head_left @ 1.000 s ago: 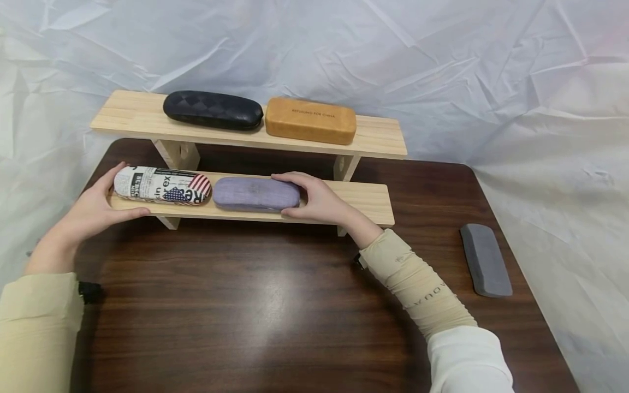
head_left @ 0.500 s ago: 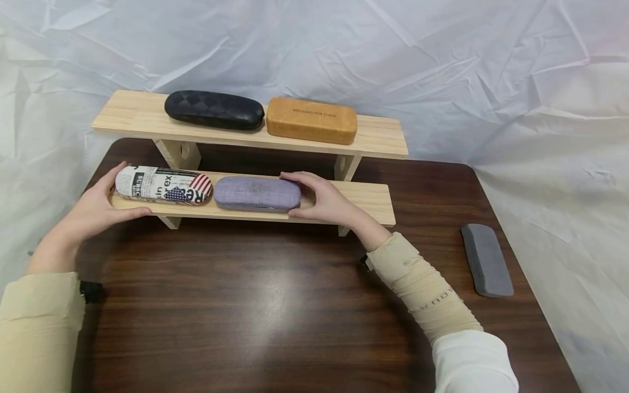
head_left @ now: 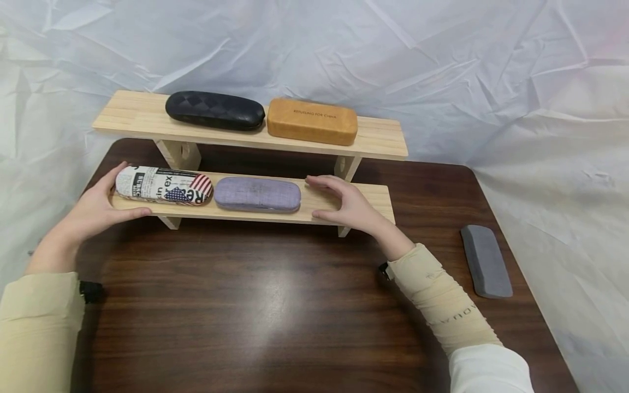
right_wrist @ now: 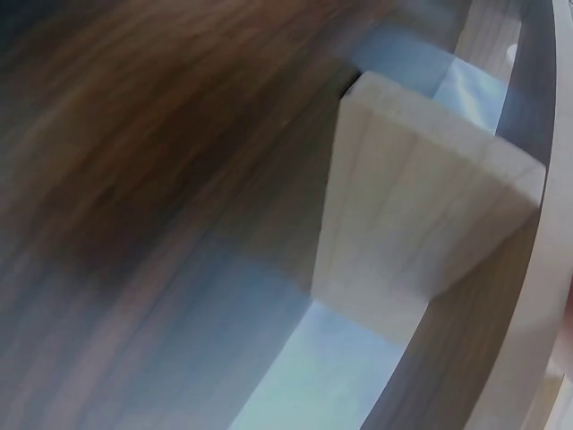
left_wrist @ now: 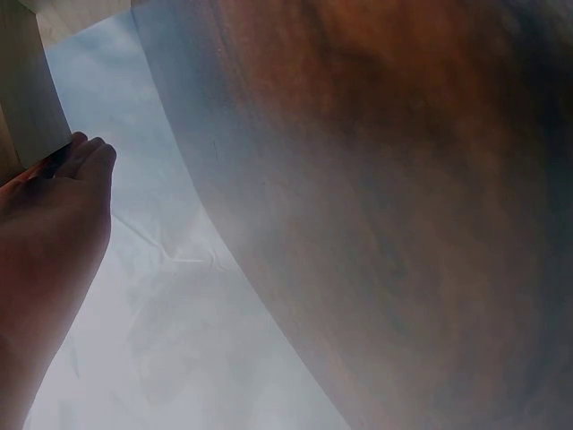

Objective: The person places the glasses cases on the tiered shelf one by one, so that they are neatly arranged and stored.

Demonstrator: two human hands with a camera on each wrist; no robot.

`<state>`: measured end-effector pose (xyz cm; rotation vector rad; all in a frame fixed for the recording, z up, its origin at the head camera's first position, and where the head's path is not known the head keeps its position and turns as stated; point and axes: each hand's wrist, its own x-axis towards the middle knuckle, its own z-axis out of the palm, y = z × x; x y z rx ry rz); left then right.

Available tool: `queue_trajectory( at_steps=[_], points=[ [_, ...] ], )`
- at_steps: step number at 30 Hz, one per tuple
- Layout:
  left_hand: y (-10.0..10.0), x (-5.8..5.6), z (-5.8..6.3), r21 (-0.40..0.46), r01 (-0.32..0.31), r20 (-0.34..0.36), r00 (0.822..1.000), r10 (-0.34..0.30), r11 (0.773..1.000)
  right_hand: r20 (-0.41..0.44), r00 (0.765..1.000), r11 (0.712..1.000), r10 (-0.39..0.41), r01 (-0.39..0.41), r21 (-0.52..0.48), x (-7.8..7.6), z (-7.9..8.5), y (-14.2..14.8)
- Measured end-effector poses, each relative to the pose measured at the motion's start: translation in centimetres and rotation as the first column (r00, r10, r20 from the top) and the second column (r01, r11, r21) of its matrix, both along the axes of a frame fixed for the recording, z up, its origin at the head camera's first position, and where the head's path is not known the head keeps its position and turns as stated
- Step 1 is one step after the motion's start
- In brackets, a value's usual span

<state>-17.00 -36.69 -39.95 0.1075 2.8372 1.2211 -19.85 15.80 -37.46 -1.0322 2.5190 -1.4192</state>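
In the head view my left hand [head_left: 100, 204] curls round the left end of a newspaper-print glasses case [head_left: 147, 183] with a flag pattern. Its thumb lies along the front and a finger reaches behind. The left wrist view shows part of this hand [left_wrist: 54, 224] beside the shelf's end, its hold on the case hidden. A purple glasses case [head_left: 257, 194] lies to the right on the same lower wooden shelf [head_left: 368, 199]. Just right of that case, and apart from it, my right hand [head_left: 351, 204] is over the shelf, thumb and fingers spread with nothing between them.
On the upper shelf [head_left: 132, 112] behind lie a black glasses case [head_left: 213, 110] and a tan glasses case [head_left: 312, 121]. A grey glasses case [head_left: 485, 261] lies on the dark wooden table [head_left: 236, 327] near its right edge. White sheeting [head_left: 314, 49] surrounds the table.
My right hand has let go of the purple case's right end and moved right, away from it. The left hand and all the cases stay in place.
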Motion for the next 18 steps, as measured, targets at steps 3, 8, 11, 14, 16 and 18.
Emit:
queue_trajectory(
  at_steps=[3,8,11,14,16,18],
  points=[
    [0.0,0.0,0.0,-0.003,-0.001,0.004,1.0,0.001,1.0,0.007,1.0,1.0,-0.025,0.025,-0.004,0.4,0.0,1.1],
    [0.1,0.0,0.0,-0.007,0.001,0.005,1.0,-0.001,1.0,0.008,0.997,0.997,-0.074,0.074,0.007,1.3,0.1,3.1],
    [0.0,0.0,0.0,-0.005,-0.001,0.006,1.0,0.001,1.0,0.01,0.995,0.995,-0.104,0.104,0.003,1.9,0.1,4.3],
    [-0.1,0.0,-0.2,0.0,-0.002,0.001,1.0,0.002,1.0,0.007,0.991,0.991,-0.136,0.136,-0.01,2.7,-0.1,5.6],
    [-0.1,0.0,-0.2,0.002,-0.006,-0.003,1.0,0.006,1.0,0.002,0.987,0.987,-0.158,0.158,-0.021,3.2,-0.2,6.4],
    [-0.1,0.0,-0.2,0.004,-0.006,-0.008,1.0,0.006,1.0,-0.008,0.983,0.983,-0.181,0.181,-0.033,3.7,-0.3,7.2]
  ],
)
